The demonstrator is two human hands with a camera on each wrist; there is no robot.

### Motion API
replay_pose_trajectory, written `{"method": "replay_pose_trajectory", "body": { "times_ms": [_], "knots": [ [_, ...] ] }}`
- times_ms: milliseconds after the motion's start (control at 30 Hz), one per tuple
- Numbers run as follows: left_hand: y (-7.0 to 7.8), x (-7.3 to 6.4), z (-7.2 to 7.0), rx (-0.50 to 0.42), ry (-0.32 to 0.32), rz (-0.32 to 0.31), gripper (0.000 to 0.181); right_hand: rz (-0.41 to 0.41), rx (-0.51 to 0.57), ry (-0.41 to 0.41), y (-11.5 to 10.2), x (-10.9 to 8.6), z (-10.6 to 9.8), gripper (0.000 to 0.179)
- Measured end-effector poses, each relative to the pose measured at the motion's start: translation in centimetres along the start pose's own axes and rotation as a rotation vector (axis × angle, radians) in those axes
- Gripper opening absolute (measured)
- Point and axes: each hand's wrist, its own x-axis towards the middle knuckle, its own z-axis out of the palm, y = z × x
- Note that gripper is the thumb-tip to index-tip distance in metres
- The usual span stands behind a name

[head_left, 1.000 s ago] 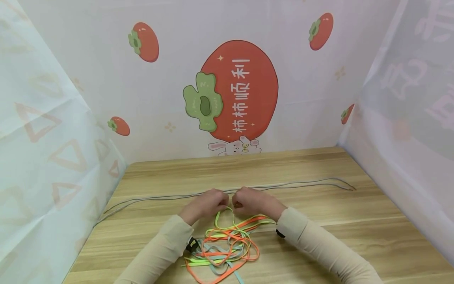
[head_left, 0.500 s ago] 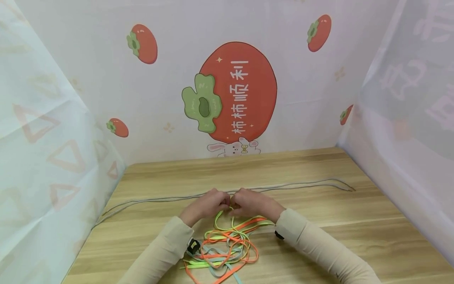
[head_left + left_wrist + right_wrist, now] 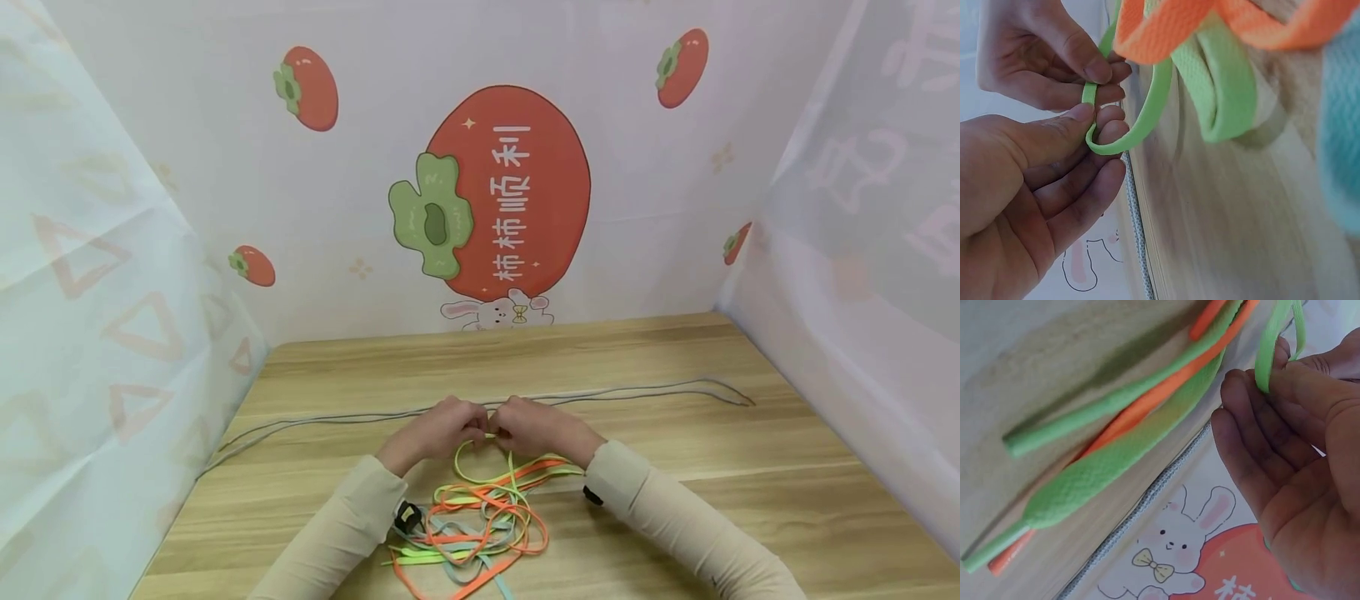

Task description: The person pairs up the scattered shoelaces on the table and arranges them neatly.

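Observation:
A yellow-green shoelace (image 3: 1161,94) runs between my two hands in the middle of the table. My left hand (image 3: 447,427) pinches it between thumb and fingertips. Close beside, my right hand (image 3: 536,427) pinches the same lace, with a short stretch passing between the two grips. From the fingers, the lace curves down in a loop to a loose tangle of orange, yellow-green and pale blue shoelaces (image 3: 487,517). In the right wrist view, tipped ends of an orange lace (image 3: 1141,403) and green laces (image 3: 1085,481) lie together on the wood.
Beyond the hands, a grey cord (image 3: 330,419) stretches in two strands across the wooden table (image 3: 750,483). White printed sheets form the back wall (image 3: 630,183) and both sides. A black strap (image 3: 407,517) shows at my left wrist.
My right hand has closed in on the lace beside the left hand. The hanging strand has shifted right and the loop below the fingers has widened. The tangle stays in place.

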Motion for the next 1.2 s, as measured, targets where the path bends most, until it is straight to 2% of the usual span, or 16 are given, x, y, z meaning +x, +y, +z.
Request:
{"method": "replay_pose_trajectory", "body": {
  "times_ms": [300,633,933,1200],
  "knots": [
    [-0.6,-0.4,-0.5,-0.038,-0.023,-0.016,0.012,-0.013,0.043,-0.024,0.5,0.0,-0.5,0.024],
    [-1.7,-1.0,-1.1,-0.05,-0.045,-0.043,0.013,0.011,0.069,-0.052,1.1,-1.0,-1.0,0.025],
    [-2.7,-2.3,-1.8,-0.079,-0.067,-0.048,0.014,0.045,0.108,-0.072,1.7,-2.3,-1.4,0.025],
    [-3.6,-3.3,-2.3,-0.121,-0.075,-0.066,0.014,0.059,0.152,-0.074,3.2,-3.3,-2.1,0.021]
  ]
}}
